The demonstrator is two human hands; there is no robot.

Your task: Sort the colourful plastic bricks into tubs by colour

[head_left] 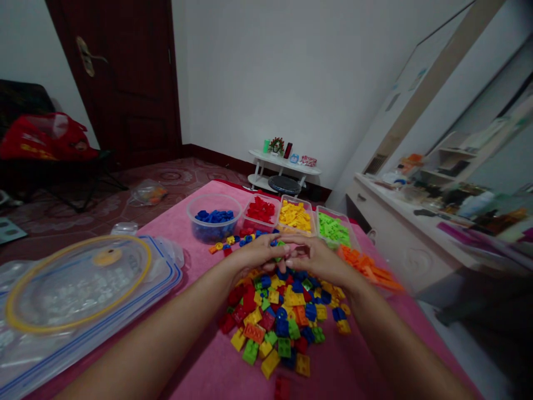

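Observation:
Over the far side of a mixed pile of toy building bricks [287,311], my two hands meet with fingers bent inward. My left hand [259,253] comes in from the left, its thumb pointing at the other hand. Opposite it, my right hand [313,254] has its fingers curled and its thumb near the left fingertips. A small green toy brick [280,244] shows between them, closed in by the fingers of both; much of it is hidden. Red, yellow, blue, green and orange bricks lie loose just below the hands.
Behind the hands stand a round tub [214,225] of blue bricks and boxes of red [260,210], yellow [295,215] and green bricks [333,228]. Orange bricks [370,268] fill a container at right. Zip bags [162,266] and a yellow-rimmed lid [79,328] lie left.

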